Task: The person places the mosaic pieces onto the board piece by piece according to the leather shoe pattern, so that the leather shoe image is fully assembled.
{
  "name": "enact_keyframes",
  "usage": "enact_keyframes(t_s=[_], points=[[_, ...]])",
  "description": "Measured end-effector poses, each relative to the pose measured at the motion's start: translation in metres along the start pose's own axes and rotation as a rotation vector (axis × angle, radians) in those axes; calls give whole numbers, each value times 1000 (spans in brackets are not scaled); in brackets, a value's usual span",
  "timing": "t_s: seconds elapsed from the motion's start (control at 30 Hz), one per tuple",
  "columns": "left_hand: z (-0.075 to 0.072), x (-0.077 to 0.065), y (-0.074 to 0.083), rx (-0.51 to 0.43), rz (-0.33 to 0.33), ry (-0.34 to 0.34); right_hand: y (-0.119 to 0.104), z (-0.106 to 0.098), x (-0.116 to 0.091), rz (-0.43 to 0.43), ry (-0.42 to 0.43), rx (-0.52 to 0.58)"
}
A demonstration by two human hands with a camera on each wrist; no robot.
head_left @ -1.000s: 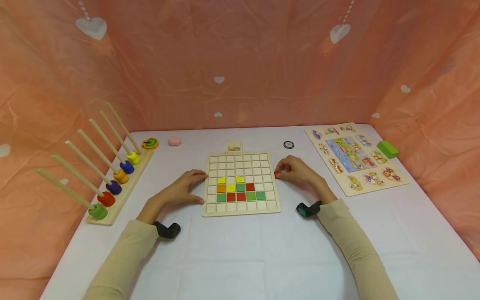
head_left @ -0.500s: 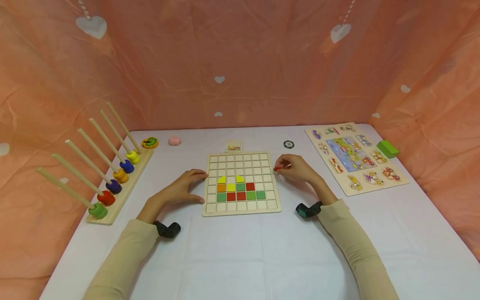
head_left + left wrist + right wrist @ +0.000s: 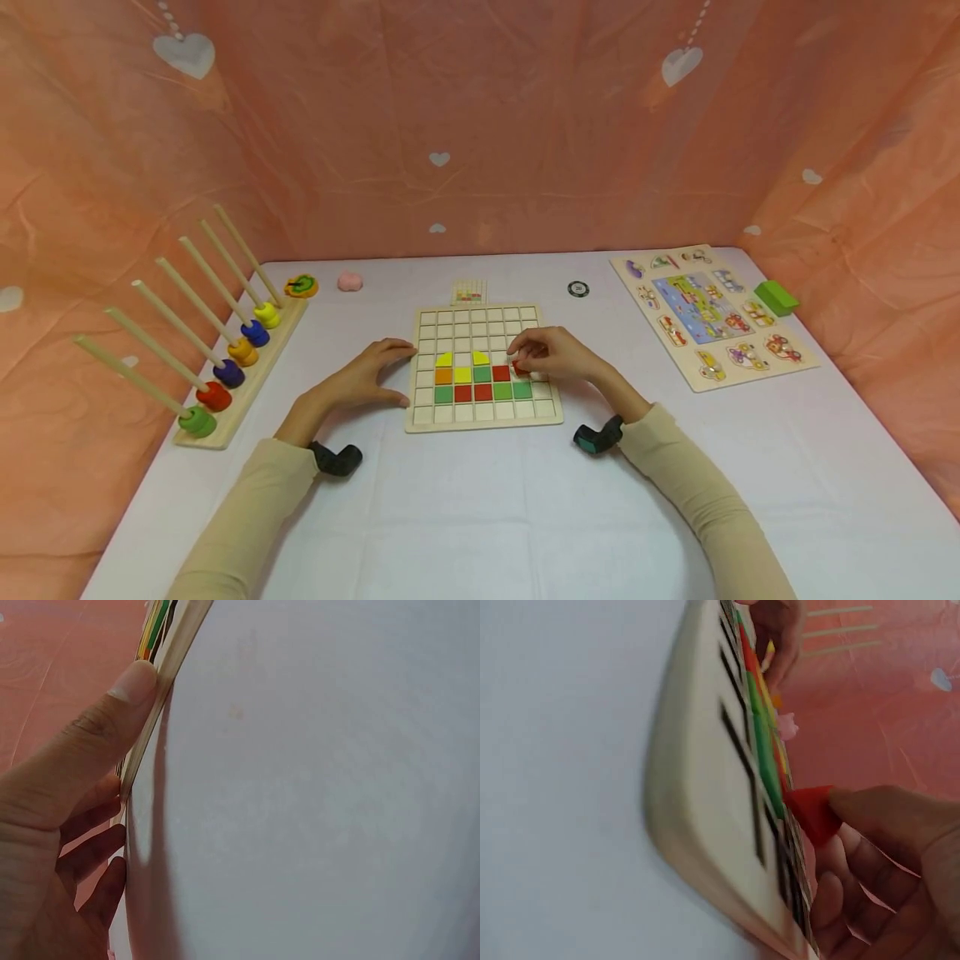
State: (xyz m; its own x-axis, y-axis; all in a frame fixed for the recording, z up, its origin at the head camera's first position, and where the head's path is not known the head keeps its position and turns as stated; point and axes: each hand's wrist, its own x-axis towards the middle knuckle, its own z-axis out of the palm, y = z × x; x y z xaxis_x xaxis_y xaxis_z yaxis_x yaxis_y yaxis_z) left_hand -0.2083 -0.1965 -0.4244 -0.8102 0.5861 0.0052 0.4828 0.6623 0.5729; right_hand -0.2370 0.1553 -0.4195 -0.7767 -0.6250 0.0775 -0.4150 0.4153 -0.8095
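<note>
A wooden grid board (image 3: 483, 412) lies mid-table, with green, red, yellow and orange tiles set in several cells. My right hand (image 3: 558, 354) is over the board's right part, thumb and fingers pinching a red tile (image 3: 814, 813). In the head view that tile is right beside a seated red tile (image 3: 500, 373), above the green tiles (image 3: 521, 389). Whether it touches the grid, I cannot tell. My left hand (image 3: 363, 377) rests on the board's left edge, thumb and fingertips spread along the rim. In the left wrist view the thumb (image 3: 135, 684) touches that edge.
A small pattern card (image 3: 469, 292) lies just behind the board. Left stands a peg rack (image 3: 251, 383) with coloured rings. At right are a picture puzzle (image 3: 705, 312) and a green block (image 3: 776, 297). Farther back lie a round black chip (image 3: 578, 288) and a pink piece (image 3: 349, 282).
My right hand has moved left with the red tile, from beside the board's right edge to over its grid. The left hand has stayed at the left edge.
</note>
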Motion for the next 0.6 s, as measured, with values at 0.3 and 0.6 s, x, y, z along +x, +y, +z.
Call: enact_keyframes(t_s=[0.3, 0.6], points=[[1, 0, 2, -7, -6, 0, 1, 6, -1, 10, 1, -87], [1, 0, 1, -14, -7, 0, 1, 5, -5, 16, 8, -165]])
